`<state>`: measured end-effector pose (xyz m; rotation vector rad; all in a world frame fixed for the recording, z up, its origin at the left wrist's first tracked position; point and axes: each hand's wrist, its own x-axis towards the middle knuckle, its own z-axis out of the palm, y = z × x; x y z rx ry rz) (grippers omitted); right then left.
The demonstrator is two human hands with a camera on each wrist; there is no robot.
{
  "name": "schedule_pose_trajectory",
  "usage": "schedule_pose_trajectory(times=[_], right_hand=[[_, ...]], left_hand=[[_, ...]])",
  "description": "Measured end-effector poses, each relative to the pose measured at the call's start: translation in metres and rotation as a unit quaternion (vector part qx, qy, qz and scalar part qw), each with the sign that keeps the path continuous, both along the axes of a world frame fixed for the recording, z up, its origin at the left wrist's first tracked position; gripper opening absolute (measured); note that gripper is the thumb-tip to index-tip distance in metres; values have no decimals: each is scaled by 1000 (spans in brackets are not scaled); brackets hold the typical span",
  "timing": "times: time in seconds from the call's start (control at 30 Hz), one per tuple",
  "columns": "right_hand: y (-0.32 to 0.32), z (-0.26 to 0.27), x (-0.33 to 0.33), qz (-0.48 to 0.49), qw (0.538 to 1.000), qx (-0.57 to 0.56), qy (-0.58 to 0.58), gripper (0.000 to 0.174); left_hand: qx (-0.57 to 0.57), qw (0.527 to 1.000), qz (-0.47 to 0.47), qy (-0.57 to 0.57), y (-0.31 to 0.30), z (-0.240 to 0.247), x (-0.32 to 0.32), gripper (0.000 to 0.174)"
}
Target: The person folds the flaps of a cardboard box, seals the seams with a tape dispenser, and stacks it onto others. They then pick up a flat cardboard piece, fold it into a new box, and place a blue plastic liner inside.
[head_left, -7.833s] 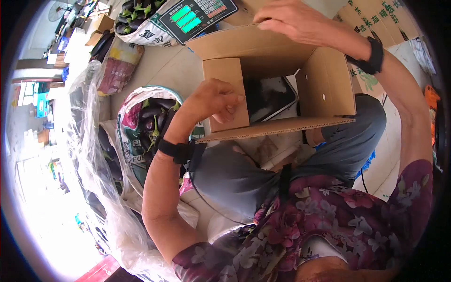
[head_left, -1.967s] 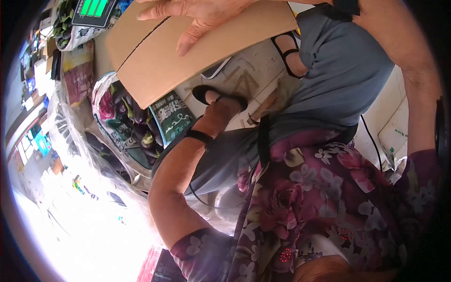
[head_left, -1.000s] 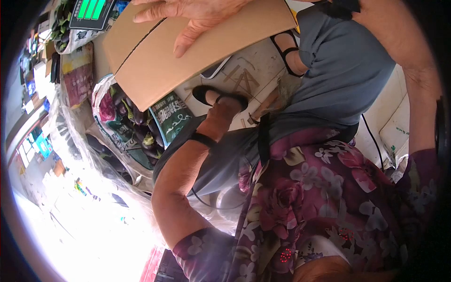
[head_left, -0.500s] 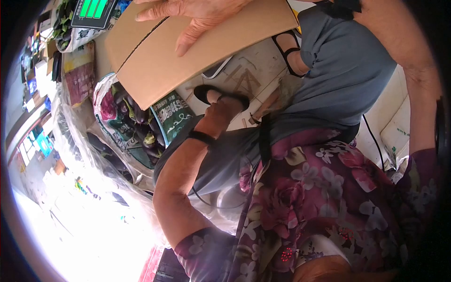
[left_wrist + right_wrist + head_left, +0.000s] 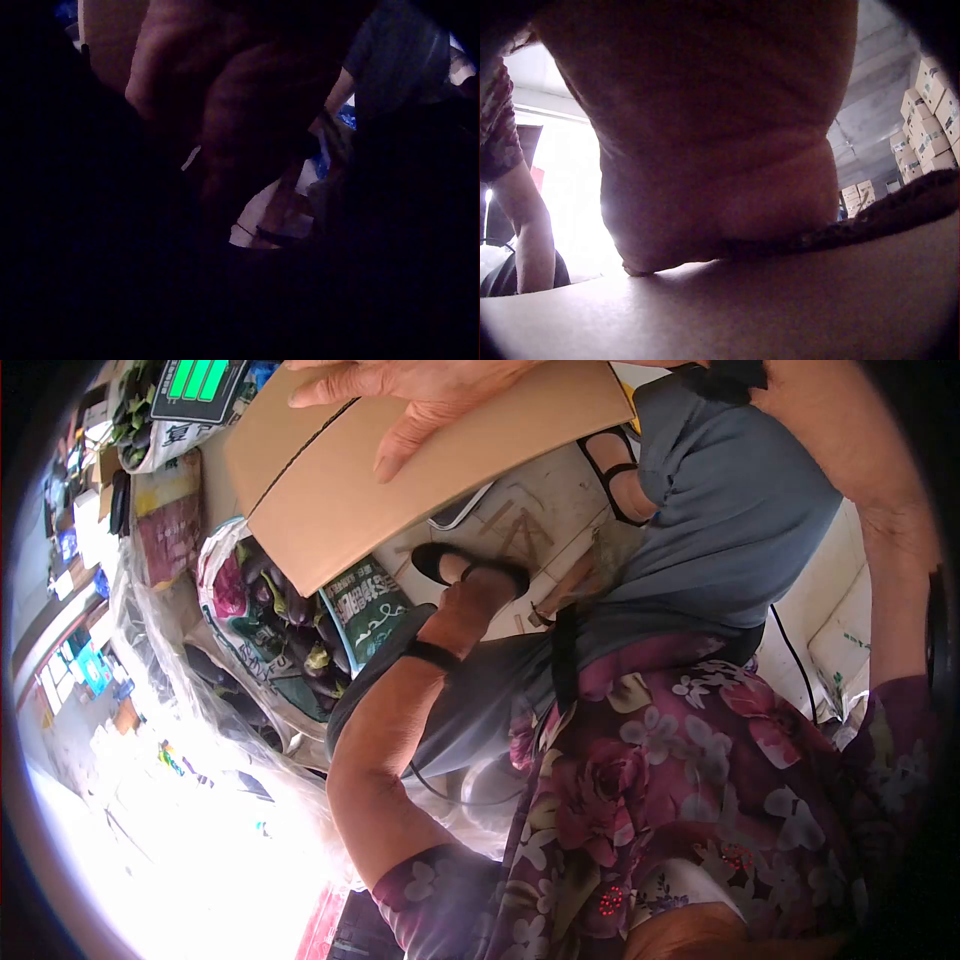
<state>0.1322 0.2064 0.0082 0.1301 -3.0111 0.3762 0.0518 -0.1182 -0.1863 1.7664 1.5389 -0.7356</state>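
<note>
A brown cardboard box [image 5: 440,475] fills the top of the head view, a plain face upward with a dark seam across it. My right hand [image 5: 430,390] lies over this face with fingers spread, the thumb pointing down the cardboard. In the right wrist view the palm side [image 5: 712,165] meets the pale box surface [image 5: 727,300]. Low by a foot in a black sandal [image 5: 430,560], my left hand [image 5: 455,618] reaches down. Its fingers are hidden, and the left wrist view is too dark to show whether it holds something.
Sacks of eggplants [image 5: 290,615] stand to the left, one beside a green printed packet [image 5: 368,600]. A scale display [image 5: 200,385] glows green at upper left. Under the box's edge a pale-rimmed dark thing [image 5: 462,508] lies on the tiled floor. Stacked cartons [image 5: 930,124] rise behind.
Earlier the box stood with its flaps open and both hands at it; now a plain face is up, and my left hand is down by the foot. The last two seconds show almost no movement.
</note>
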Motion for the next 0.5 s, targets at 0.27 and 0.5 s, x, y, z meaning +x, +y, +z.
schedule_pose_trajectory(times=[0.27, 0.5], right_hand=[[6, -2, -3, 22, 1000, -11, -2, 101], [1, -1, 3, 6, 1000, 7, 10, 101]], left_hand=[[-168, 985, -24, 30, 15, 3, 5, 27], [-69, 996, -56, -5, 4, -12, 5, 29]])
